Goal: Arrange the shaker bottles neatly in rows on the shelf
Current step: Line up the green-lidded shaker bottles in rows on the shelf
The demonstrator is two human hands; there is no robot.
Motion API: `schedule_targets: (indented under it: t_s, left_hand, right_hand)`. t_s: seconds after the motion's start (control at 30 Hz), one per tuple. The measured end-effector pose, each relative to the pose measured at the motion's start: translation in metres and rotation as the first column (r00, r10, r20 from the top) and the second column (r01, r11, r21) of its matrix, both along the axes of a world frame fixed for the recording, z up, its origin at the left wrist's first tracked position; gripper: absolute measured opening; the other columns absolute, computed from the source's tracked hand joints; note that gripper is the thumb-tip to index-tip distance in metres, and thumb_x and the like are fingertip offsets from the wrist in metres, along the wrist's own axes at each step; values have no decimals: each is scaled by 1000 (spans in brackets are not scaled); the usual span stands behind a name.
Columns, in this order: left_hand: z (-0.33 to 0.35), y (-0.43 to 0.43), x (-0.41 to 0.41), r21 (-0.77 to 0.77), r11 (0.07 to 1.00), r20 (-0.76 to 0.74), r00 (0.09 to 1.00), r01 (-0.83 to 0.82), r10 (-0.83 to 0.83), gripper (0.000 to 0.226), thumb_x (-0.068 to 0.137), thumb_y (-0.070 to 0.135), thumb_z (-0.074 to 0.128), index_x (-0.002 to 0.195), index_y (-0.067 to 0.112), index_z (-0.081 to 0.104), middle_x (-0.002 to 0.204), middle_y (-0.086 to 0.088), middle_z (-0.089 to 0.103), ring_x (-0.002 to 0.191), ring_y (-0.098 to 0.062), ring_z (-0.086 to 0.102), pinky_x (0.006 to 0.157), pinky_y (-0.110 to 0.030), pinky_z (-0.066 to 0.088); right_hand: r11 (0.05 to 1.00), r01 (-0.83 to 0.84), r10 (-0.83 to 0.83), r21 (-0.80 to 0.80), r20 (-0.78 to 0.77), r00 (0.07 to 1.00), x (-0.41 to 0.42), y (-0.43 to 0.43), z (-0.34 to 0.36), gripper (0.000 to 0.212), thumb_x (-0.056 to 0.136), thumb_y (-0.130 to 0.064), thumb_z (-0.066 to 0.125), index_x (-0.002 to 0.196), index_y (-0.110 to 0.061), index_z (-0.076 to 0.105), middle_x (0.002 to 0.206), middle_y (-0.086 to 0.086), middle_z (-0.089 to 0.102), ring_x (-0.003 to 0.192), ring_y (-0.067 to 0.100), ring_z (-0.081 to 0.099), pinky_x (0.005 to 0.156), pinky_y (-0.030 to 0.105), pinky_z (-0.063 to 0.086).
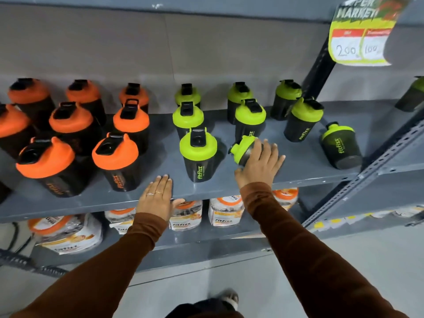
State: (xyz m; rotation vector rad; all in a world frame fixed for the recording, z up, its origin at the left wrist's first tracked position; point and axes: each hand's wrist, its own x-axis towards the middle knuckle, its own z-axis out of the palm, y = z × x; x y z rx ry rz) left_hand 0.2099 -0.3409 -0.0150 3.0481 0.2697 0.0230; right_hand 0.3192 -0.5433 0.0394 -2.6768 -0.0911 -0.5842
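Observation:
Black shaker bottles stand on a grey metal shelf [298,166]. Orange-lidded bottles [114,154] fill the left half in rows. Green-lidded bottles [198,152] stand upright in rows on the right half. One green-lidded bottle [242,149] lies tipped on its side, lid toward the left, and my right hand [259,166] rests over its body, fingers spread across it. Another green-lidded bottle [340,148] lies on its side at the shelf's far right. My left hand [157,198] lies flat on the shelf's front edge, holding nothing.
A lower shelf holds white and orange pouches [226,213]. A slanted perforated metal upright [376,164] bounds the shelf on the right. A yellow price sign [360,40] hangs at the upper right. One more green-lidded bottle [411,95] sits on the neighbouring shelf.

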Motion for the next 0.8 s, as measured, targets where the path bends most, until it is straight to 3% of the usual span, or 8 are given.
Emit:
schedule_targets:
  t_s: [0.07,0.17,0.27,0.37,0.47,0.57,0.63,0.8]
  left_hand:
    - [-2,0,0,8,1000,16,1000,-4,4,86,89,55,2,100,-4,63,103,-22,68,94,-35,66,76,-49,53]
    - [-4,-1,1,29,999,3,1000,-17,17,86,89,55,1,102,-4,62,104,-21,68,94,-35,66,76,-48,54]
    - [-5,-2,1,35,999,17,999,-32,32,87,88,57,2,102,-4,62,105,-22,68,94,-35,65,77,-48,53]
    - [-4,-3,1,28,998,33,998,-48,47,87,88,59,5,103,-4,61,106,-23,67,95,-37,65,78,-49,52]
    - [-6,-3,-3,14,998,68,996,-65,64,85,88,60,8,104,-4,61,107,-24,66,94,-37,65,79,-49,52]
    - [-7,-4,-4,10,997,83,994,-76,75,81,88,60,13,106,-4,61,108,-23,66,96,-36,65,82,-48,51]
    - [-6,-5,-6,-4,996,67,994,-89,89,81,88,60,13,106,-3,60,109,-23,66,96,-36,65,83,-48,51]
    - [-4,-6,-4,-14,994,57,992,-110,111,84,87,61,11,108,-4,60,110,-24,65,98,-37,64,83,-50,50]
  right_hand:
    - [998,39,-43,-45,-95,995,11,-4,1,102,59,-16,81,142,-8,21,147,19,32,138,40,24,111,62,6]
    - [989,66,-81,-135,-106,991,25,-11,-1,103,66,-18,78,144,-9,12,143,19,38,132,37,35,111,62,10]
    - [984,56,-68,-167,-70,995,31,-14,-2,86,72,-8,69,142,-4,19,126,19,52,120,38,46,109,61,20]
    - [977,13,-13,-211,5,1000,31,-19,-7,74,65,-2,71,131,1,39,116,22,57,111,41,52,103,61,30]
    - [978,-86,84,-192,-17,996,27,-25,-8,79,57,-6,79,128,2,43,122,24,53,116,42,48,105,60,26]
    - [989,-136,135,-63,-20,991,24,-33,-7,84,62,-14,80,133,-1,37,133,21,47,126,39,39,109,56,22]
    - [981,-166,169,103,-28,985,25,-36,-5,85,66,-19,79,136,-4,33,138,18,42,131,35,34,113,50,22]
    - [818,-195,244,542,-18,970,27,-42,-9,85,63,-26,82,133,-6,38,135,16,46,128,29,38,111,43,31]
